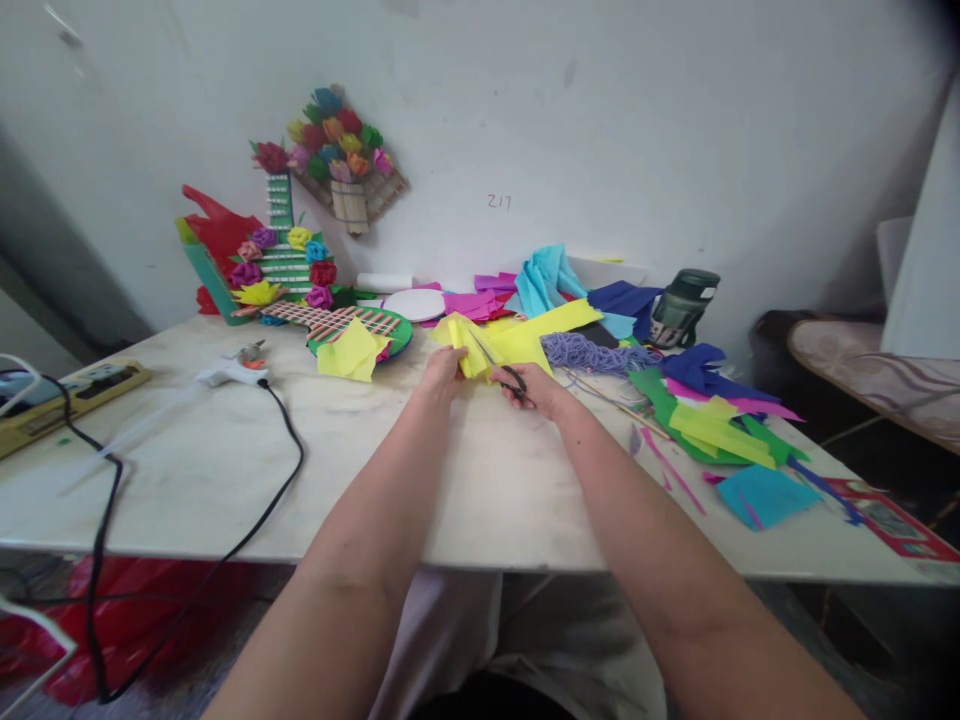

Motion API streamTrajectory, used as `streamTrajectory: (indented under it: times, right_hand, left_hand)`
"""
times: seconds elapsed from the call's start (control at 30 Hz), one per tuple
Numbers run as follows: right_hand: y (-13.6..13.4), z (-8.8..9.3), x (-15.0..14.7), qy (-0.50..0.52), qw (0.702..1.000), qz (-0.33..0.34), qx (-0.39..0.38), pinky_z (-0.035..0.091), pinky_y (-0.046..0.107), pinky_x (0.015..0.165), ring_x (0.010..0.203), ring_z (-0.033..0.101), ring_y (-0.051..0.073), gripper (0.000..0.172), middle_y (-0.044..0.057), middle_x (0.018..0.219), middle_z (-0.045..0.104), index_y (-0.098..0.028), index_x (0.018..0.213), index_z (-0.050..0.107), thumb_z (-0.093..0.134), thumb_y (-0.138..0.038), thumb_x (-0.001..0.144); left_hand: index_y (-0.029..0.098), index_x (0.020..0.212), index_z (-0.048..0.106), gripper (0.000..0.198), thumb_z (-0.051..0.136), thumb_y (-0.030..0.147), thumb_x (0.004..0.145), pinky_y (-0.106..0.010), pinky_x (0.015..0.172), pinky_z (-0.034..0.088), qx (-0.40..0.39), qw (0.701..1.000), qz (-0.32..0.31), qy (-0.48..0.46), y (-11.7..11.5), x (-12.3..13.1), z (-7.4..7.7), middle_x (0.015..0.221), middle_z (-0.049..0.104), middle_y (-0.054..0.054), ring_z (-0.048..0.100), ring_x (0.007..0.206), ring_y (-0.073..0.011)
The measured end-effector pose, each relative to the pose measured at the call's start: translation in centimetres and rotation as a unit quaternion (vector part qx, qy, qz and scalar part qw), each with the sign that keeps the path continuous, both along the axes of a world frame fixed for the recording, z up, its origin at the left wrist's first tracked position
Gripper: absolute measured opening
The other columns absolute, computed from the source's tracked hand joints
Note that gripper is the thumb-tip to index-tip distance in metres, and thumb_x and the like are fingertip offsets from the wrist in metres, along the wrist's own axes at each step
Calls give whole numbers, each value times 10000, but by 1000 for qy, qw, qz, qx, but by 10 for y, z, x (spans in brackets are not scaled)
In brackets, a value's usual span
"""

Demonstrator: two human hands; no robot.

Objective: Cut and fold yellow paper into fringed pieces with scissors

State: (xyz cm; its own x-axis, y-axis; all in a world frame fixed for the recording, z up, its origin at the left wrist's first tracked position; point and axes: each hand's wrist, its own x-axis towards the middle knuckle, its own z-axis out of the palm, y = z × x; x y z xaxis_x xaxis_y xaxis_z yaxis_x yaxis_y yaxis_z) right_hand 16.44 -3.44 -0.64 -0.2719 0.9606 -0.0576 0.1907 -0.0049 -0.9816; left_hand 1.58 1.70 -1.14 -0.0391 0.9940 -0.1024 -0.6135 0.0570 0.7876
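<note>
Scissors [514, 383] with dark handles are gripped at the centre of the frame by the right hand [531, 390], its fingers curled around the loops and the blades angled toward the upper left. Left of them, the left hand [444, 368] has its fingers closed on folded yellow crepe paper [472, 352], which lies against the blades; how far the blades are parted I cannot tell. Behind, a larger yellow sheet [525, 345] spreads over the white tabletop [510, 480]. Just right of centre lies a purple yarn bundle [592, 353], with a dark bottle [682, 308] beyond it toward the upper right. A blue paper square [766, 496] rests at the lower right. Left of centre are a white glue gun [232, 371] and a green guitar-shaped craft [401, 335] bearing a yellow scrap [349, 352]. At the upper left, paper flowers [341, 135] hang on the wall.
</note>
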Motion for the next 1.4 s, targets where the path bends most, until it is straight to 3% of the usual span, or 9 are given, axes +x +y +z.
streamTrajectory:
  times: [0.23, 0.57, 1.0, 1.4]
  right_hand:
    - [3, -3, -4, -25, 999, -30, 6, 245, 141, 299, 293, 354, 21, 264, -72, 416, 439, -126, 719, 566, 637, -378, 683]
    - [-1, -1, 2, 19, 1000, 12, -5, 177, 143, 250, 321, 427, 37, 308, -38, 478, 508, -113, 862, 578, 562, -403, 759]
    - [0, -1, -1, 13, 1000, -24, 3, 177, 144, 244, 299, 412, 36, 324, -38, 443, 500, -112, 775, 567, 604, -429, 719]
    - [0, -2, -9, -9, 998, -55, 14, 289, 142, 285, 277, 383, 28, 270, -57, 401, 480, -134, 649, 524, 680, -355, 643]
  left_hand:
    - [131, 749, 532, 154, 491, 5, 672, -267, 593, 501, -5, 1000, 8, 16, 4, -3, -1, 642, 587, -29, 602, 605, -145]
    - [123, 754, 546, 172, 508, -13, 655, -290, 634, 511, -14, 1000, -11, 8, -4, -2, 3, 689, 610, -56, 613, 643, -163]
    - [116, 712, 550, 162, 498, -18, 637, -280, 649, 501, 25, 999, -30, 23, -5, 2, -2, 673, 609, -62, 610, 660, -163]
    - [120, 687, 526, 128, 485, 12, 633, -244, 553, 482, 15, 998, -2, 54, -6, 1, 2, 588, 564, -28, 599, 598, -152]
